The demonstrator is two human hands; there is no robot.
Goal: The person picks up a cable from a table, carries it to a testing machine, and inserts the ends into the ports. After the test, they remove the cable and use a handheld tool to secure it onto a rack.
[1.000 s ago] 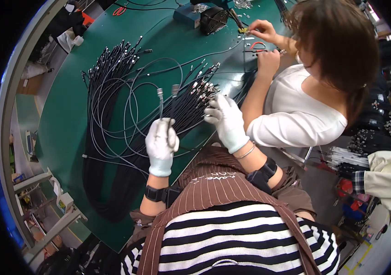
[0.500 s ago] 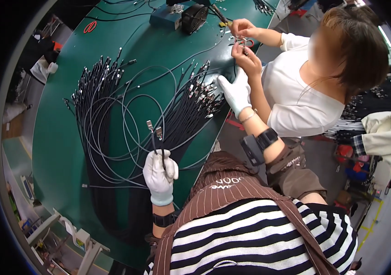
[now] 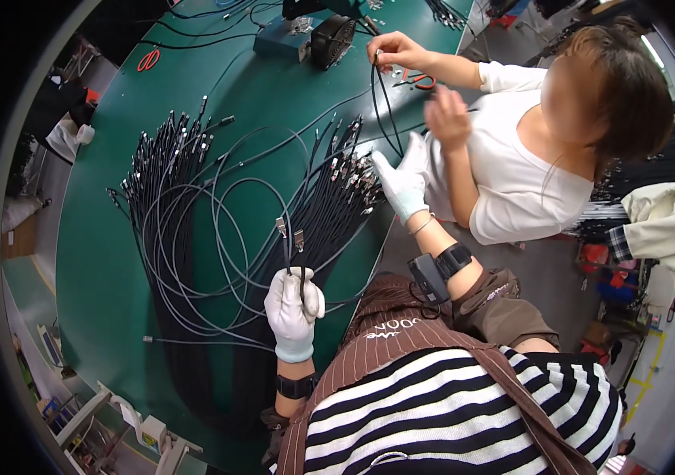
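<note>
My left hand [image 3: 291, 310], in a white glove, is closed round two dark cables. Their metal connectors [image 3: 281, 227] stick up above the fingers. Beyond it, a long bundle of black cables [image 3: 183, 261] bends in a U on the green table, its connector ends fanned out in two groups. Loose grey cable loops [image 3: 219, 218] lie over the bundle. My right hand [image 3: 405, 184], gloved too, has thumb and fingers spread beside the right group of connectors [image 3: 357, 174]; I see nothing held in it. Thin black cables hang close to its fingertips from a co-worker's hand [image 3: 401, 52].
A person in a white top [image 3: 504, 166] sits at the right side of the green table [image 3: 92, 261]. Farther back are a blue machine [image 3: 282, 43] with a black fan [image 3: 333, 43], and red-handled scissors [image 3: 148, 60]. A metal frame [image 3: 128, 419] stands at the lower left.
My left hand has shifted slightly right with the cables. My right hand stays near the connectors, dipping a little. The co-worker's hands have parted, and one now holds up a looped black cable.
</note>
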